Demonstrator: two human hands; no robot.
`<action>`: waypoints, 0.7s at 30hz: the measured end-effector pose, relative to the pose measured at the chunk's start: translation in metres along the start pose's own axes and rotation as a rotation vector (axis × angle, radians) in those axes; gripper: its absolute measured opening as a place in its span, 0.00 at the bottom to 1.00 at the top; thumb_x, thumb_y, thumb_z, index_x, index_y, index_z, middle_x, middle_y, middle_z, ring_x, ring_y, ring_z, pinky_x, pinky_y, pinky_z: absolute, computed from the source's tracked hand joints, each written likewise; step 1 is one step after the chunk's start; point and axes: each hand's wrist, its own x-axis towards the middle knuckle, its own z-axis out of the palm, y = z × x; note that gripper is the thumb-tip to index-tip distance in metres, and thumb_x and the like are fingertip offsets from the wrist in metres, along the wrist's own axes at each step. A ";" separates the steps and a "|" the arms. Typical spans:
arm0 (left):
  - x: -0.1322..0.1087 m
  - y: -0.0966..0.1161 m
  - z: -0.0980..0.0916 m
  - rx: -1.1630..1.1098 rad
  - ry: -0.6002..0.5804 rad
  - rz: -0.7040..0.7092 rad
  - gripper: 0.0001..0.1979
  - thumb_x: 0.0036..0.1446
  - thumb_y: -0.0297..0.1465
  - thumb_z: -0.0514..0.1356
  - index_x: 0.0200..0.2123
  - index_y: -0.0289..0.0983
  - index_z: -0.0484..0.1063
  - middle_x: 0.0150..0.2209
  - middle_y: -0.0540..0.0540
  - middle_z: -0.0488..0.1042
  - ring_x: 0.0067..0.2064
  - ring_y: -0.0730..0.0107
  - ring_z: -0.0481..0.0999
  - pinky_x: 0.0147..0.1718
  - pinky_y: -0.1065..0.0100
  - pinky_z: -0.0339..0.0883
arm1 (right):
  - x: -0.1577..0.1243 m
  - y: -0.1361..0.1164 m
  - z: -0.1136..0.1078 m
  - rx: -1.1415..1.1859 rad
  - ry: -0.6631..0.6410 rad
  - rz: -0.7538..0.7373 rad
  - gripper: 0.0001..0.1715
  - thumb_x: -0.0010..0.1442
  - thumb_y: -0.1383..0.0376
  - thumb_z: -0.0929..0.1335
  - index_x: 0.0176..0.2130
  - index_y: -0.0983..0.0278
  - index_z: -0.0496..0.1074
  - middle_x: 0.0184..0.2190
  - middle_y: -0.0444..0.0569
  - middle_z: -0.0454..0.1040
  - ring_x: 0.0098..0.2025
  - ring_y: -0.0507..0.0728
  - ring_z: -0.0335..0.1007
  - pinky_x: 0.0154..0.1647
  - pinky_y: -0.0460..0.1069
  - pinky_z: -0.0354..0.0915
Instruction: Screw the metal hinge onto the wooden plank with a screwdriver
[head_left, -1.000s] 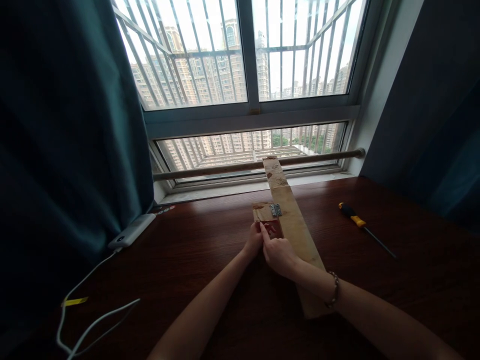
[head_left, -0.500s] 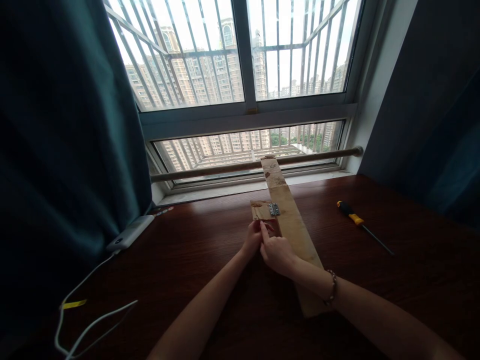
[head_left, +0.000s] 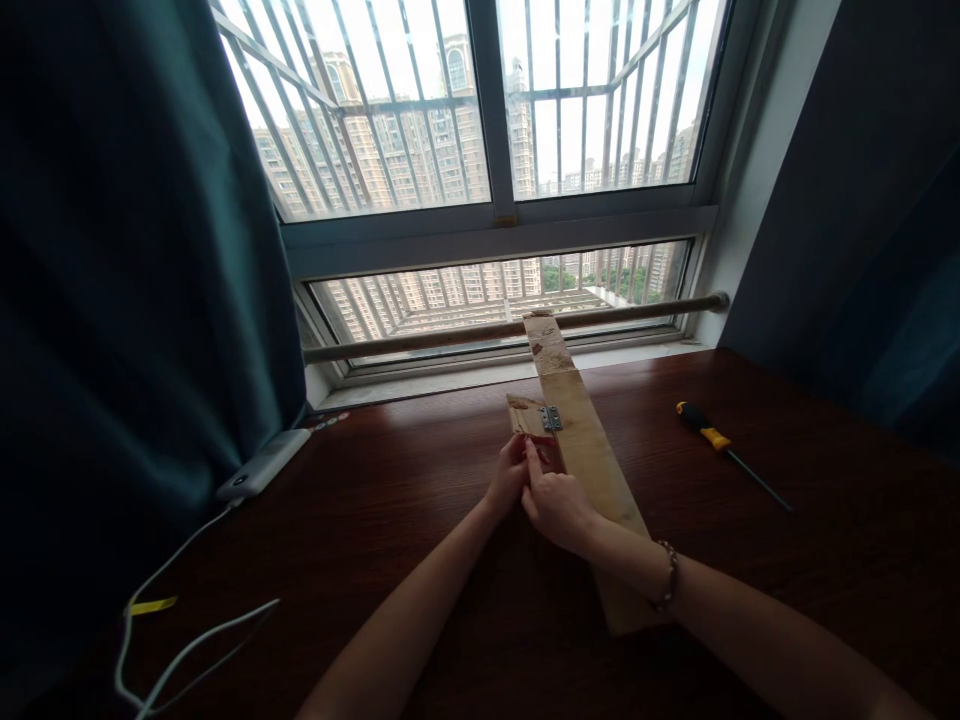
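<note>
A small wooden board (head_left: pixel 526 417) is joined by a metal hinge (head_left: pixel 551 417) to the left side of a long wooden plank (head_left: pixel 592 440). At the small board's near edge, my left hand (head_left: pixel 508 475) has its fingers closed on the wood. My right hand (head_left: pixel 559 508) is beside it, index finger stretched along the same edge and the other fingers curled; its thumb is mostly hidden. The right forearm passes over the near part of the plank. The small board looks slightly tilted against the plank.
A screwdriver (head_left: pixel 705 427) with a black and yellow handle lies right of the plank on the dark wooden table (head_left: pixel 405 470). On the left are a white power strip (head_left: pixel 264 466), a white cable (head_left: pixel 202 635) and a curtain (head_left: pixel 150 250). A rail (head_left: pixel 420 340) crosses the window.
The small board's left edge has shifted slightly right and its near edge seems a little raised, with both hands staying at it. The view has drifted slightly.
</note>
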 end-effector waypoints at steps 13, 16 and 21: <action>0.000 0.003 0.002 -0.055 -0.070 -0.034 0.25 0.43 0.36 0.64 0.46 0.37 0.67 0.33 0.45 0.73 0.29 0.72 0.70 0.31 0.70 0.63 | 0.000 -0.002 -0.012 0.137 -0.009 0.065 0.40 0.59 0.65 0.58 0.62 0.79 0.35 0.36 0.61 0.75 0.36 0.63 0.73 0.36 0.52 0.65; 0.000 0.003 0.002 -0.077 -0.111 -0.023 0.34 0.44 0.34 0.64 0.55 0.39 0.60 0.33 0.46 0.73 0.31 0.71 0.71 0.34 0.69 0.63 | -0.001 -0.002 -0.014 0.139 0.039 0.094 0.41 0.59 0.64 0.59 0.62 0.79 0.34 0.35 0.60 0.75 0.34 0.63 0.73 0.33 0.52 0.66; -0.002 0.005 0.003 -0.072 -0.150 -0.037 0.38 0.45 0.32 0.63 0.60 0.41 0.53 0.37 0.45 0.72 0.33 0.70 0.72 0.35 0.69 0.64 | -0.003 -0.004 -0.019 0.155 0.094 0.149 0.42 0.58 0.65 0.59 0.63 0.77 0.34 0.34 0.57 0.75 0.34 0.63 0.73 0.32 0.51 0.65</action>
